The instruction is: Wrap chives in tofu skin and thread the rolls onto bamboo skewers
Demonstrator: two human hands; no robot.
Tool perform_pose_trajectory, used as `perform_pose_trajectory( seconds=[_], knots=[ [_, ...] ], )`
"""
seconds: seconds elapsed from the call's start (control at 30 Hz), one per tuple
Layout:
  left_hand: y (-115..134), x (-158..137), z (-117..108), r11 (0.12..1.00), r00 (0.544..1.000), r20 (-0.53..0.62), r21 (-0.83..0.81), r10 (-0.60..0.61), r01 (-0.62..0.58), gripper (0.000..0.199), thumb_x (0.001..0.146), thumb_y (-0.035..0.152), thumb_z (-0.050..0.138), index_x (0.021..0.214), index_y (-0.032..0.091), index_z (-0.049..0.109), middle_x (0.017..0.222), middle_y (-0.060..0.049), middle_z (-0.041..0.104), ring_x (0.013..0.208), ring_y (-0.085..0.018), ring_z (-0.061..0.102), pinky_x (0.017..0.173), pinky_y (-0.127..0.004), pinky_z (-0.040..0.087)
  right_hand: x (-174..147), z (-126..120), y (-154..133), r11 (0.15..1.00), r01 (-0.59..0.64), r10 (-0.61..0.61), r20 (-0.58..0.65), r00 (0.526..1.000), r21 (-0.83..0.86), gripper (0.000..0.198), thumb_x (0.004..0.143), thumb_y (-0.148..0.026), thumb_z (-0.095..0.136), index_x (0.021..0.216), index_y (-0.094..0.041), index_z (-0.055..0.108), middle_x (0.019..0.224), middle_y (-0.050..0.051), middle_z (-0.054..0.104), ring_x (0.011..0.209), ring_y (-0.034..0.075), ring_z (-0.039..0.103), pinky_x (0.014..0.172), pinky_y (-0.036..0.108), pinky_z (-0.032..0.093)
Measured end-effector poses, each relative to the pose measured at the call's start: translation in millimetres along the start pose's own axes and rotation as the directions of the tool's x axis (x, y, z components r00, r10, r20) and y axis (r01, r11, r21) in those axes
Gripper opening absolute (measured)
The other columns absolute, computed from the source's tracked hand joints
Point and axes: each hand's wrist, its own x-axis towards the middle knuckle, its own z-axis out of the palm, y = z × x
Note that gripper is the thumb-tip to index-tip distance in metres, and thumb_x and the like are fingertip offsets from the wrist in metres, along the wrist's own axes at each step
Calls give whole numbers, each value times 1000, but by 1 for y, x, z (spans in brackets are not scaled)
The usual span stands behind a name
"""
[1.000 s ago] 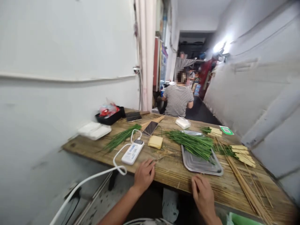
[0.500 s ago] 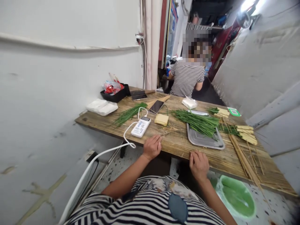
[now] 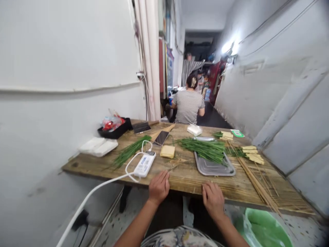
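Note:
My left hand (image 3: 159, 187) rests on the table's front edge with its fingers laid out and nothing held. Closest to it is a white power bank (image 3: 145, 164) with a white cable plugged in. Beyond lies a stack of yellow tofu-skin sheets (image 3: 167, 151). My right hand (image 3: 212, 196) also lies on the edge, empty, its fingers stretched over the wood. In front of it, a clear plastic tray lid (image 3: 216, 169) bears a heap of green chives (image 3: 203, 148). Finished-looking tofu-skin rolls with chives (image 3: 253, 154) lie further right, beside bamboo skewers (image 3: 254, 181).
On the wooden table (image 3: 180, 178) also lie a phone (image 3: 161, 138), loose chives (image 3: 132, 150), white napkins (image 3: 99, 146) and a black box (image 3: 115, 131) of packets. A green bin (image 3: 267, 228) stands below at right. Ahead, a person in stripes (image 3: 189, 106) sits facing away.
The camera view has tilted upward, so the table sits lower and more of the room shows. Both hands stay on the table edge, and the things on it look unmoved.

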Motion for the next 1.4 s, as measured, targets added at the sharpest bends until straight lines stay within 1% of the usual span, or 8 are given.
perform_pose_trajectory(
  seconds=[0.3, 0.43, 0.53, 0.63, 0.73, 0.9, 1.13, 1.4],
  knots=[
    [-14, -8, 12, 988, 985, -104, 86, 136, -128, 40, 85, 14, 46, 121, 20, 61, 109, -4, 70, 99, -18, 65, 89, -30, 49, -4, 10, -1, 1000, -9, 9, -170, 985, 4, 24, 91, -15, 38, 90, -23, 61, 90, 3, 65, 88, 20, 55, 86, 35, 36],
    [-29, -9, 21, 962, 955, -138, 109, 264, -250, 56, 84, 14, 44, 140, 22, 42, 104, -4, 71, 92, -18, 68, 80, -28, 54, 0, 15, 1, 1000, 16, -12, -251, 968, 14, 26, 90, -14, 36, 86, -23, 60, 83, 2, 65, 80, 19, 57, 79, 32, 37],
    [-33, -6, 22, 947, 941, -127, 115, 315, -301, 64, 84, 12, 41, 146, 23, 30, 99, -5, 73, 88, -19, 70, 74, -30, 56, 2, 14, 1, 1000, 2, 2, -258, 966, 15, 27, 90, -15, 34, 83, -24, 59, 79, 1, 64, 76, 18, 57, 76, 31, 38],
    [-27, -4, 16, 961, 961, -86, 113, 263, -252, 65, 83, 12, 42, 146, 25, 29, 102, -5, 72, 89, -21, 70, 72, -33, 58, 2, 12, 0, 999, -23, 29, -218, 976, 28, 27, 89, -15, 35, 84, -25, 59, 81, 1, 64, 76, 18, 57, 77, 31, 39],
    [-17, -1, 7, 980, 983, -46, 99, 177, -172, 56, 83, 12, 43, 137, 27, 45, 107, -4, 71, 95, -22, 68, 76, -34, 57, -1, 11, -1, 999, -44, 49, -182, 982, 30, 27, 90, -15, 36, 89, -25, 61, 86, 2, 65, 82, 19, 58, 80, 33, 39],
    [-2, 6, -1, 991, 997, 2, 103, 82, -82, 37, 84, 12, 43, 113, 20, 64, 109, -6, 70, 101, -21, 65, 85, -35, 54, -3, 9, 3, 1000, -16, 17, -67, 998, 22, 20, 89, -15, 43, 92, -22, 61, 92, 5, 66, 87, 22, 55, 81, 37, 38],
    [1, 8, -2, 997, 999, 34, 79, 24, -27, 35, 85, 18, 40, 109, 17, 66, 109, -8, 69, 103, -20, 64, 86, -35, 54, 2, 9, 15, 994, 110, -110, -6, 994, 11, 20, 91, -23, 44, 95, -19, 63, 91, 8, 66, 81, 24, 53, 74, 39, 39],
    [1, 5, 4, 999, 999, -31, 36, -5, 6, 35, 82, 17, 43, 108, 17, 67, 108, -8, 70, 104, -20, 64, 86, -35, 54, -1, 20, 29, 977, 200, -198, -31, 980, 77, 22, 90, -27, 45, 98, -22, 64, 91, 8, 67, 78, 24, 56, 69, 39, 40]
  ],
)
